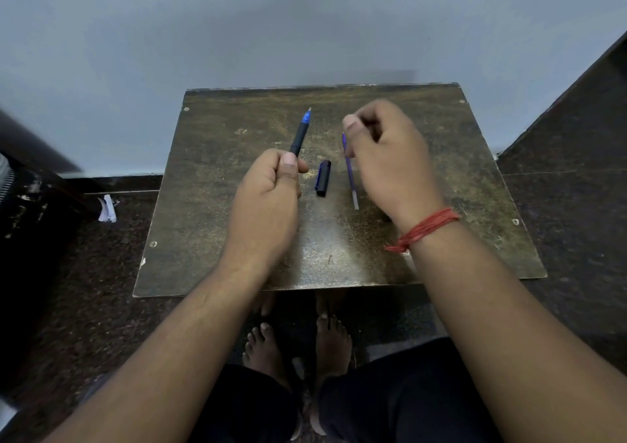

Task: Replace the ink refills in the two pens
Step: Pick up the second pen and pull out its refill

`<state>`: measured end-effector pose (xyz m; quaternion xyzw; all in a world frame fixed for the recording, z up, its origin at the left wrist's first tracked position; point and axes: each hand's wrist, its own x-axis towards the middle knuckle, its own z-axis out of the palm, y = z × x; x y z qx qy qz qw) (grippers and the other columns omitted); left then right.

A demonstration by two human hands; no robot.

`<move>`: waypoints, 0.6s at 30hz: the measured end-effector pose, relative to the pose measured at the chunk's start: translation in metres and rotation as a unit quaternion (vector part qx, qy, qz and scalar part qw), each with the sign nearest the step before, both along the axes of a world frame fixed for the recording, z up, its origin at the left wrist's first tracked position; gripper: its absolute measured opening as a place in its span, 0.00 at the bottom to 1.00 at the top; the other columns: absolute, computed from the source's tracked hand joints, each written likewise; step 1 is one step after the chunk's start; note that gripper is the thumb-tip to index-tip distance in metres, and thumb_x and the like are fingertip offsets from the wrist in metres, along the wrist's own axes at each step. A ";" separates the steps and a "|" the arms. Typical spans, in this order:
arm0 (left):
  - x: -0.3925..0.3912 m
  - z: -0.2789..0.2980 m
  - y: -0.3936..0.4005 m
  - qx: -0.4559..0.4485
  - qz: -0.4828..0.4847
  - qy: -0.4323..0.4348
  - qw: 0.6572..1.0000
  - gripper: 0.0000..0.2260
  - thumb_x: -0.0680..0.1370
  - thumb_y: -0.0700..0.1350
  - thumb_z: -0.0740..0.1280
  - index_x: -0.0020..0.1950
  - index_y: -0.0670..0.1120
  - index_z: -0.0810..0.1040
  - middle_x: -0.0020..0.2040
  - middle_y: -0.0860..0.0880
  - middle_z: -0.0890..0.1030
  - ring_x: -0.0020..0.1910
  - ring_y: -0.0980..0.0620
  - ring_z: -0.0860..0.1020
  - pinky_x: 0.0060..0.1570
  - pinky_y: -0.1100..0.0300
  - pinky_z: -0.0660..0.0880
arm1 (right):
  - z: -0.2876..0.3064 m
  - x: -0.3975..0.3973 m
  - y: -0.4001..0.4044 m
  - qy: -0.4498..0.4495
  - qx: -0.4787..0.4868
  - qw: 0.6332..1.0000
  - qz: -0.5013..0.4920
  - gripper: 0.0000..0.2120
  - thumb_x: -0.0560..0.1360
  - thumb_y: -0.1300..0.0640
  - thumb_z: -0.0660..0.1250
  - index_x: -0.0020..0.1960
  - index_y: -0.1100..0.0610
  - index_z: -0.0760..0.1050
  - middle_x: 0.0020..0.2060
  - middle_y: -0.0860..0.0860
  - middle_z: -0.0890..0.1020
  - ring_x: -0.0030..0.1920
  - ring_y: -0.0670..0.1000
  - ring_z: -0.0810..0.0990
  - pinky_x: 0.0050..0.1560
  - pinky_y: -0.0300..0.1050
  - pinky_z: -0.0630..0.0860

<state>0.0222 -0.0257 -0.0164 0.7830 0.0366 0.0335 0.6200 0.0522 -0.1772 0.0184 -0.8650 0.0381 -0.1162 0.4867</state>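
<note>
At the centre of the frame, above a worn dark surface [217,205], the left hand [268,201] has its grip clenched round the lower barrel of one black pen [300,136], thumb pressed along it, so that the blue nose and metal tip point toward the upper middle of the frame. Right of it, the right hand [386,157] is curled, its fingers folded in toward the thumb, and it seems to pinch the top end of one thin purple refill [350,171], though motion blur makes the contact hard to confirm; the refill runs down toward the lower middle, its clear end near the surface. Between the two hands one black cap [323,178] with a blue clip lies flat on the surface. No lettering is legible on the pen, cap or refill. A red thread band [424,229] circles the right wrist.
</note>
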 end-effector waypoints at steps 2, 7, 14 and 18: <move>-0.002 0.001 -0.003 0.057 -0.017 -0.012 0.998 0.13 0.85 0.54 0.57 0.47 0.53 0.78 0.27 0.62 0.71 0.28 0.60 0.66 0.32 0.57 0.63 | -0.001 -0.002 -0.001 0.047 0.102 0.993 0.036 0.10 0.81 0.48 0.65 0.47 0.54 0.77 0.40 0.53 0.84 0.36 0.44 0.80 0.37 0.42 0.76; -0.005 0.003 -0.010 0.117 -0.058 -0.034 0.991 0.13 0.86 0.49 0.57 0.48 0.46 0.77 0.29 0.65 0.74 0.30 0.62 0.70 0.32 0.64 0.64 | -0.007 -0.003 0.008 0.077 0.297 0.948 0.083 0.07 0.77 0.58 0.71 0.42 0.58 0.77 0.32 0.52 0.79 0.29 0.45 0.77 0.27 0.36 0.71; -0.003 0.005 -0.013 -0.038 -0.086 0.025 0.995 0.14 0.81 0.57 0.57 0.42 0.55 0.78 0.25 0.58 0.68 0.24 0.58 0.62 0.30 0.57 0.59 | -0.006 0.000 0.007 0.054 0.375 0.921 0.090 0.05 0.77 0.63 0.70 0.44 0.64 0.79 0.30 0.55 0.77 0.25 0.49 0.75 0.29 0.39 0.72; -0.005 0.018 -0.017 -0.185 -0.120 0.074 0.972 0.15 0.88 0.48 0.54 0.46 0.45 0.74 0.25 0.56 0.61 0.21 0.60 0.56 0.22 0.67 0.57 | -0.005 0.003 0.008 0.037 0.401 0.907 0.119 0.07 0.78 0.64 0.68 0.40 0.62 0.77 0.29 0.54 0.76 0.23 0.52 0.72 0.28 0.42 0.69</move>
